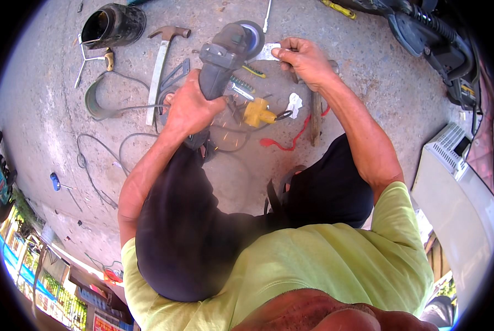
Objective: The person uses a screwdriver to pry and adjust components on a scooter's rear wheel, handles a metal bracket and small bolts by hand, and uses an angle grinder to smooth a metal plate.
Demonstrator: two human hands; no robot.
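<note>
My left hand (193,107) is wrapped round the dark body of an angle grinder (220,62). The grinder's round disc (253,39) faces right. Between thumb and fingers, my right hand (305,60) pinches a small, flat, pale metal piece (267,52). The piece's left end is right at the disc's lower rim; whether they touch is hard to make out. Orange sparks (219,144) show lower down, near my left knee. Below the grinder head lie a green-handled tool (242,84) and a yellow block-shaped thing (258,112).
A claw hammer (160,71) lies left of the grinder, beside a curved green strip (92,99) and loose grey cable (101,138). Farther off stands a black container (114,26). At right are a wooden handle (316,118), a red strap (283,146) and a white appliance casing (451,193).
</note>
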